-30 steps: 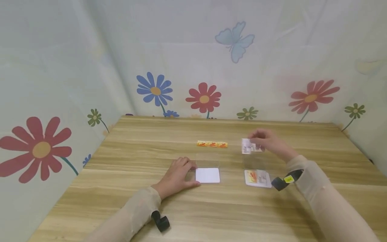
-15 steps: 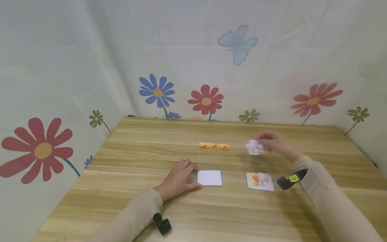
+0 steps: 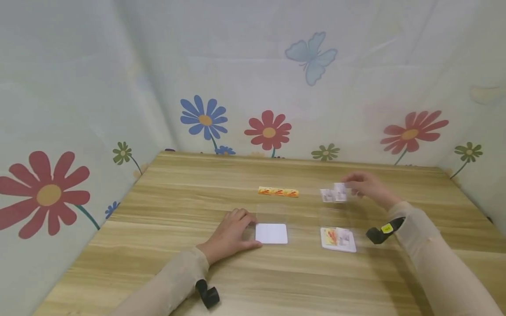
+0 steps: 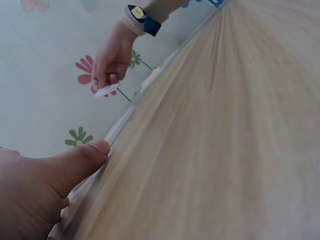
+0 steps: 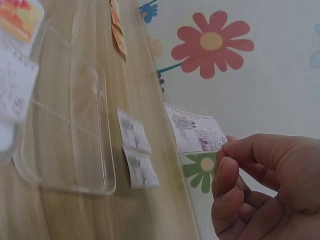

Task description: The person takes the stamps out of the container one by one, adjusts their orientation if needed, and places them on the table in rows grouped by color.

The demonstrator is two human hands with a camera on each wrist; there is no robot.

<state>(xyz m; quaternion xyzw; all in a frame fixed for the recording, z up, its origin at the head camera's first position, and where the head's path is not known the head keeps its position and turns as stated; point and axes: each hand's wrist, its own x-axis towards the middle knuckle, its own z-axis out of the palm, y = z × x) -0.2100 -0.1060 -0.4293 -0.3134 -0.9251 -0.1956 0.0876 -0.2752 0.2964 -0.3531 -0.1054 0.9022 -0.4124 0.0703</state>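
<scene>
My right hand (image 3: 365, 188) pinches a pale printed postage stamp (image 5: 195, 131) between thumb and index finger, lifted over the table's far right. Below it, two matching pale stamps (image 5: 132, 131) lie on the wood. My left hand (image 3: 230, 231) rests on the table, thumb and fingers at the left edge of a flat white case (image 3: 271, 234) with its clear lid (image 3: 271, 213) laid back. To the right is a second white case (image 3: 340, 250), its clear lid (image 5: 65, 105) also laid back, bearing an orange-yellow stamp (image 3: 330, 237) and a pale stamp (image 3: 344, 237).
A row of orange-yellow stamps (image 3: 278, 192) lies beyond the left case. The wooden table (image 3: 253, 281) meets a flower-printed curtain (image 3: 253, 66) at the back and sides. A black wrist strap (image 3: 207, 295) hangs from the left sleeve.
My right hand has picked up one pale stamp and moved slightly right, uncovering the stamps beneath. The left hand has stayed by its case.
</scene>
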